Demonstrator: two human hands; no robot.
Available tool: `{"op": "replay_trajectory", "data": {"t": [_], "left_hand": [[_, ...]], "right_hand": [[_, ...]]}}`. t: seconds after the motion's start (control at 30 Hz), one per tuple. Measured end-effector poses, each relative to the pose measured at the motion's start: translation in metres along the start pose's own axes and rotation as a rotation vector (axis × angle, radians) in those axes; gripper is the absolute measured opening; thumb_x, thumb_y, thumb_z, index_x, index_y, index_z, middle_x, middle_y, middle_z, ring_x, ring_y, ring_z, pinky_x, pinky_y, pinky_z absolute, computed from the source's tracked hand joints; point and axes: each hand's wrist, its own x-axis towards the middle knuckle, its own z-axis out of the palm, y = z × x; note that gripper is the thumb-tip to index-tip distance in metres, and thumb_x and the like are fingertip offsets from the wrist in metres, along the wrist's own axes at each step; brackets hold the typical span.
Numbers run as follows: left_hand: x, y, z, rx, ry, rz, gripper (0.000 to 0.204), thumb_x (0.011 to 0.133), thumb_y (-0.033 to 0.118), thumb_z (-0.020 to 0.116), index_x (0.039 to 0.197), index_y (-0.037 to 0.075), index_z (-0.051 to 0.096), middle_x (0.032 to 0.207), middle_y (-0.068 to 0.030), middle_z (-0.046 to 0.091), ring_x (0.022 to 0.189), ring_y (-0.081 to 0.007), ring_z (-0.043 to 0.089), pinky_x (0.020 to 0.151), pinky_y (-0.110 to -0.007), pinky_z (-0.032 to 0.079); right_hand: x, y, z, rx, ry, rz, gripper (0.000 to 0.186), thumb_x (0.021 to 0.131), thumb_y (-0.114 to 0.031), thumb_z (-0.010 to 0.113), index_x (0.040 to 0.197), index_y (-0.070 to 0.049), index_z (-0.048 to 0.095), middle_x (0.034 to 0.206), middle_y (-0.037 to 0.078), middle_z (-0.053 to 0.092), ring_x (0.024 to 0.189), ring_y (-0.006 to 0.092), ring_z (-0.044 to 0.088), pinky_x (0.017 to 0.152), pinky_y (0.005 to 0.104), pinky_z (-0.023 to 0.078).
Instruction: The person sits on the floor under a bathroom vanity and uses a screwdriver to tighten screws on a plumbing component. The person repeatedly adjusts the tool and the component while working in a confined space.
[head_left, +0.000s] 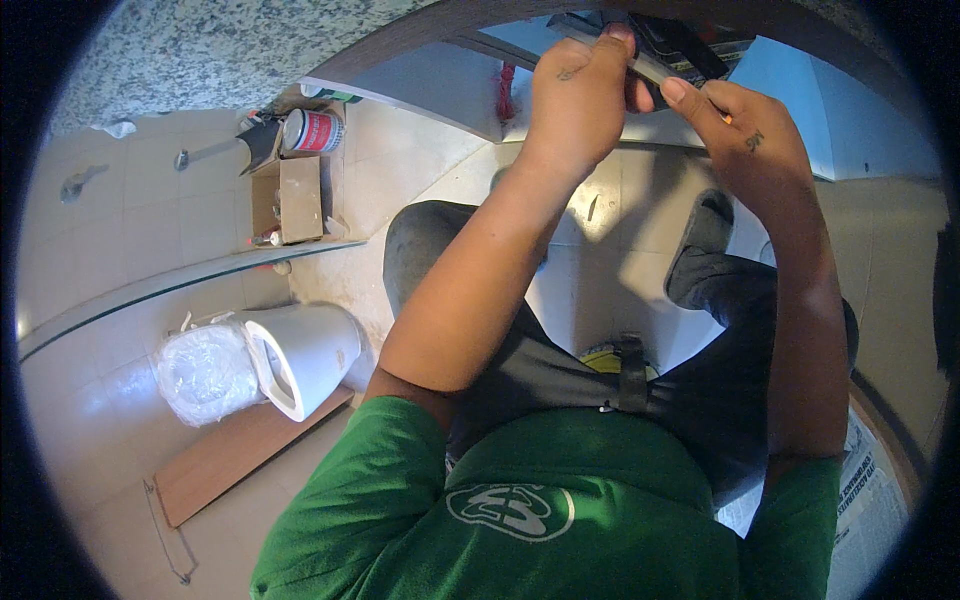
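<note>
Grey speckled granite forms the slab (220,60) across the upper left, above a pale tiled floor where a glass edge (180,285) curves toward the middle. Below the glass, clear wrap (205,370) bunches against the white toilet (325,345), probably to shield whatever it covers, and a brown board (245,460) lies flat beside them, perhaps to be out of the way. On the glass's far side sit an open carton (300,200) and, just beyond it, a can (313,131) with a red label; the carton seems to serve as a catch-all for small supplies. Farther right, a red bundle (506,90) shows near the cabinet opening, its kind too unclear to tell. The left forearm slants up and right to the left hand (582,100), its fingers curled around a grey strip (652,70) and its thumb laid along it. The strip is between the two hands, at the opening beneath the brown edge, tilted down to the right; a grip at two places likely keeps it steady. The right hand (755,125) pinches its lower end, thumb on top, the other fingertips mostly hidden, while its forearm stands nearly upright and bends inward at the wrist. A light-blue panel (790,95) stands behind that hand, and newspaper (875,500) lies at the lower right, likely as a floor cover.
</note>
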Motion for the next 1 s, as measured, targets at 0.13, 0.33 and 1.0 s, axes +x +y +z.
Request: {"op": "replay_trajectory", "data": {"t": [0.13,0.33,1.0], "left_hand": [[0.003,0.004,-0.006,0.071,-0.023,-0.04,0.054,0.101,0.035,0.051,0.06,0.003,0.064,0.055,-0.0079,0.062,0.05,-0.0146,0.052,0.053,-0.031,0.042],[-0.007,0.015,0.0,0.04,-0.01,-0.058,0.047,0.101,0.034,0.05,0.071,0.001,0.066,0.061,-0.0095,0.065,0.058,-0.0156,0.057,0.062,-0.031,0.044],[0.003,0.002,-0.006,0.026,-0.008,-0.047,0.051,0.101,0.033,0.049,0.063,0.004,0.063,0.056,-0.0087,0.062,0.05,-0.0154,0.053,0.053,-0.032,0.041]], "right_hand": [[0.002,0.0,0.0,0.073,-0.006,0.054,0.055,0.1,-0.047,0.06,0.072,0.0,0.057,0.062,0.001,0.042,0.059,0.0114,0.037,0.056,0.0326,0.032],[0.002,-0.002,-0.003,0.131,-0.064,0.223,0.055,0.1,-0.046,0.06,0.069,0.0,0.054,0.061,0.001,0.039,0.059,0.0107,0.036,0.055,0.0316,0.03],[0.003,-0.008,0.0,0.105,-0.04,0.207,0.052,0.099,-0.046,0.061,0.073,0.0,0.061,0.061,0.004,0.044,0.06,0.012,0.039,0.056,0.0322,0.033]]}}
